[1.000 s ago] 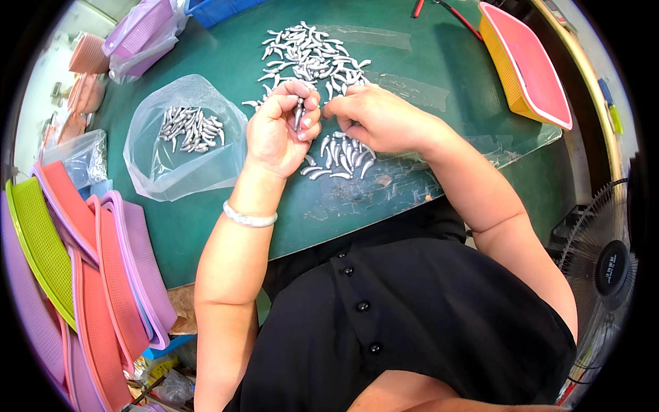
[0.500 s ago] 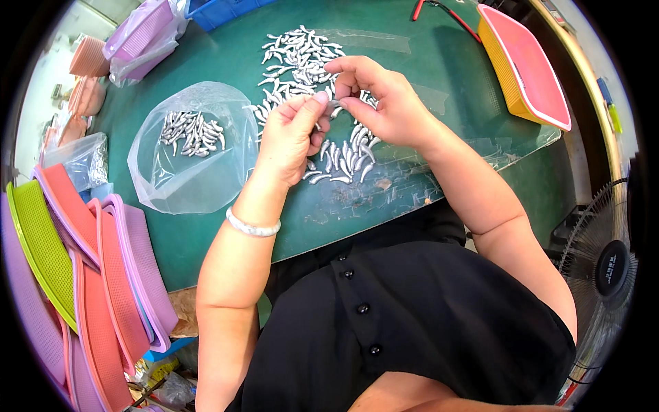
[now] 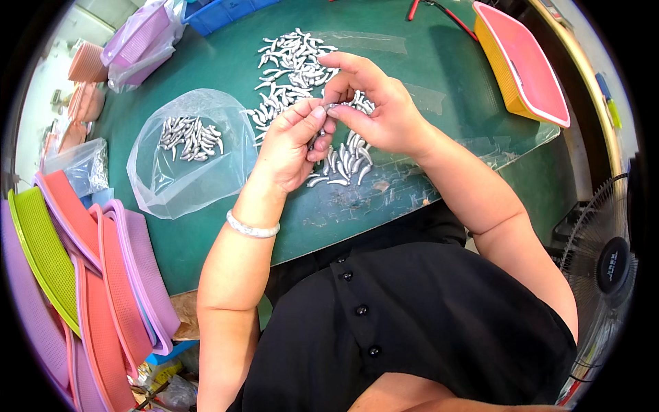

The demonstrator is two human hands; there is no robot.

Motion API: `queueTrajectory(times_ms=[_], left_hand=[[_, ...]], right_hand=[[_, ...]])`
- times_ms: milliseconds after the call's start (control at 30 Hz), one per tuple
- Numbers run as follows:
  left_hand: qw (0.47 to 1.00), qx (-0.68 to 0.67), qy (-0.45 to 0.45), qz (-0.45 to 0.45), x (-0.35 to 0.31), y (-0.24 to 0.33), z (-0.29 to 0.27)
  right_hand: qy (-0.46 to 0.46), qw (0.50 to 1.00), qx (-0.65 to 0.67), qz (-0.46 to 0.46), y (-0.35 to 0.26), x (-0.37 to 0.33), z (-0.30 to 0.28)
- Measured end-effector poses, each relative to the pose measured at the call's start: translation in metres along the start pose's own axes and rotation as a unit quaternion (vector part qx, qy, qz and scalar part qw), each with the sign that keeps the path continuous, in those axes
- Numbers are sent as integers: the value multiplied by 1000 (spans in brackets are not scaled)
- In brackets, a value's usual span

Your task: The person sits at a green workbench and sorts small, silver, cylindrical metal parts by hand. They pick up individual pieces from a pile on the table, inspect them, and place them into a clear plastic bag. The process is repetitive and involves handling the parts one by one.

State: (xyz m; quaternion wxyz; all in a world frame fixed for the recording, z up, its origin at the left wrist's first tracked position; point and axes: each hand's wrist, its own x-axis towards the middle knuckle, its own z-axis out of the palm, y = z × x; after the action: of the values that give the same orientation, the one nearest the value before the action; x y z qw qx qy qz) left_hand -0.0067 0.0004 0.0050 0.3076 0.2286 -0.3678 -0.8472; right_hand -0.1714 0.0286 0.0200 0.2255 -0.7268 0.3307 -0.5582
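Note:
A spread of small curved silver-grey pieces, shaped like little fish, (image 3: 294,60) lies on the green tabletop, partly hidden under my hands. Above it my left hand (image 3: 294,137) is closed, thumb against curled fingers, with silver pieces showing in its grip. My right hand (image 3: 377,103) meets it, pinching one small silver piece (image 3: 331,107) between thumb and index finger at the left thumb's tip. Left of my hands sits an open clear plastic bag (image 3: 147,175) with a heap of the same silver pieces (image 3: 192,137) in it.
A yellow basket with a pink one in it (image 3: 525,69) stands at the right edge, near red-handled pliers (image 3: 453,17). Stacked plastic baskets (image 3: 123,281) crowd the left side. A blue crate (image 3: 226,14) is at the back; a fan (image 3: 607,268) stands to the right.
My right hand has shifted slightly left and its fingers have drawn closer to my left fingertips. The bag and the spread pieces look unchanged apart from a slight shift of view.

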Motion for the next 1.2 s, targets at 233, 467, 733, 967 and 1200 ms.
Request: queueTrajectory(times_ms=[233,467,733,967,1200], left_hand=[[999,-40,-20,-28,0,-3,-3],[998,-40,-23,-32,2,-4,-4],[999,-24,-19,-36,1,-3,-2],[999,-23,-23,-38,1,-2,-1],[999,-28,-23,-37,2,-2,-1]], right_hand=[[-17,1000,-21,-12,0,-1,-1],[-16,999,-32,-10,-1,-1,0],[-4,999,-36,-5,-2,0,0],[8,999,-38,-8,-2,1,0],[10,999,-31,-3,-2,1,-1]])
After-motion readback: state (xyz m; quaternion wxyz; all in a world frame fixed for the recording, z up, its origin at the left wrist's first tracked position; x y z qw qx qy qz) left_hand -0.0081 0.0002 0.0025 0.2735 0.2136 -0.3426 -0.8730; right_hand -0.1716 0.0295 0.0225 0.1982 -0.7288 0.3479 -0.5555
